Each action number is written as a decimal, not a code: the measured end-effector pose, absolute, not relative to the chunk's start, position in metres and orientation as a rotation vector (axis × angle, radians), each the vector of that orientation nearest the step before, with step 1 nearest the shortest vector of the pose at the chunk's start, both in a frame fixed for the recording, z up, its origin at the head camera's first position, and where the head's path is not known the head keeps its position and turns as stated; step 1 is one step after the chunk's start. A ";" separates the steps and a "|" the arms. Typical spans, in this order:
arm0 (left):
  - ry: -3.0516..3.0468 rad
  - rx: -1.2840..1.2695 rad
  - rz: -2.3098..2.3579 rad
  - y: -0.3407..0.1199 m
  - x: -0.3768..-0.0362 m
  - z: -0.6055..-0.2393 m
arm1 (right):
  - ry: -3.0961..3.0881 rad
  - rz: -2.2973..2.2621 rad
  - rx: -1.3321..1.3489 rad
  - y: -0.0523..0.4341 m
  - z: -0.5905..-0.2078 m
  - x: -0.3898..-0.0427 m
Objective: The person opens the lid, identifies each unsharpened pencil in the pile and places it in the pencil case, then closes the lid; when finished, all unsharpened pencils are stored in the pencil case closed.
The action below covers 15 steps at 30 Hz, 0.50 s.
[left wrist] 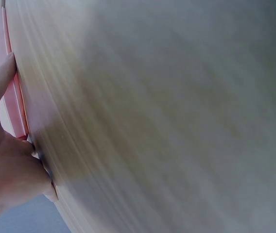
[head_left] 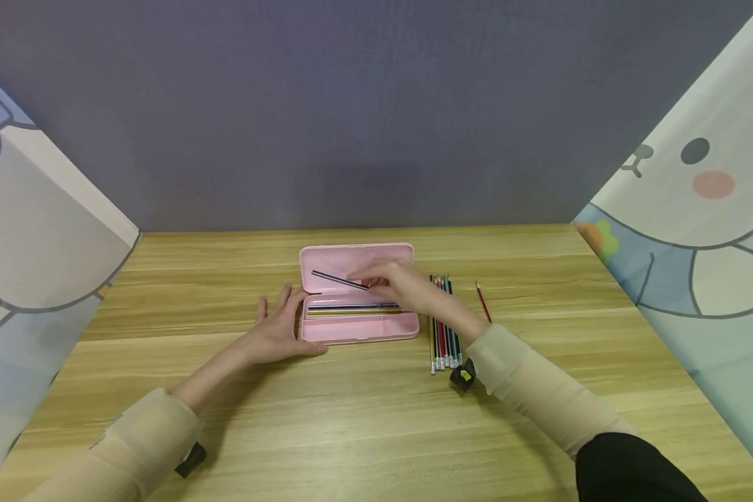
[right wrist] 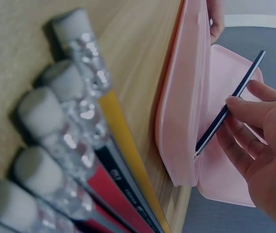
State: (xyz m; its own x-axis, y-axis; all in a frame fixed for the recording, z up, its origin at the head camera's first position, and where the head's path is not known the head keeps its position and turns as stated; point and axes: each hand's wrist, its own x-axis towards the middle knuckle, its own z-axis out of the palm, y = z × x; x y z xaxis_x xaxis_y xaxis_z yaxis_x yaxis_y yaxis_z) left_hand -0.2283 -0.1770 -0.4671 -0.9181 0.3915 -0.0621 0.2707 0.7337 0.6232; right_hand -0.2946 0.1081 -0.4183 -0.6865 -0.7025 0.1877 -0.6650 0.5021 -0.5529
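A pink pencil case [head_left: 345,329] lies opened on the table, its lid [head_left: 335,257] folded back away from the person. Several pencils [head_left: 351,312] lie lengthwise in its rear compartment. Between thumb and fingers, my right hand [head_left: 404,284] pinches a dark pencil with white stripes [head_left: 331,279], held slanted over the lid. In the right wrist view that pencil's [right wrist: 232,99] lower end reaches the case's rim; whether it touches cannot be told. Fingers spread, my left hand [head_left: 276,336] rests against the case's left end, with the thumb [left wrist: 3,75] along its front side.
To the right of the case lies a row of several pencils [head_left: 440,338], erasers toward the person, partly under the right forearm. A single red pencil [head_left: 484,302] lies farther right. A grey panel [head_left: 358,125] rises behind the wooden table [head_left: 351,425].
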 end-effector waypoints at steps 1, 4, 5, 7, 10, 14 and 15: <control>2.745 0.529 0.943 -0.177 -0.228 -0.467 | 2.685 -0.912 -1.228 0.108 -0.419 -0.295; 2.739 0.531 0.947 -0.177 -0.229 -0.467 | 2.735 -0.816 -1.253 0.106 -0.422 -0.294; 2.736 0.531 0.948 -0.177 -0.228 -0.467 | 2.746 -0.783 -1.258 0.105 -0.422 -0.294; 2.732 0.531 0.953 -0.177 -0.228 -0.466 | 2.758 -0.719 -1.271 0.103 -0.422 -0.292; 2.727 0.531 0.956 -0.177 -0.228 -0.466 | 2.793 -0.621 -1.291 0.100 -0.424 -0.290; 2.726 0.530 0.955 -0.178 -0.228 -0.467 | 2.837 -0.520 -1.279 0.096 -0.427 -0.288; 2.728 0.529 0.952 -0.178 -0.228 -0.467 | 2.845 -0.501 -1.271 0.095 -0.427 -0.287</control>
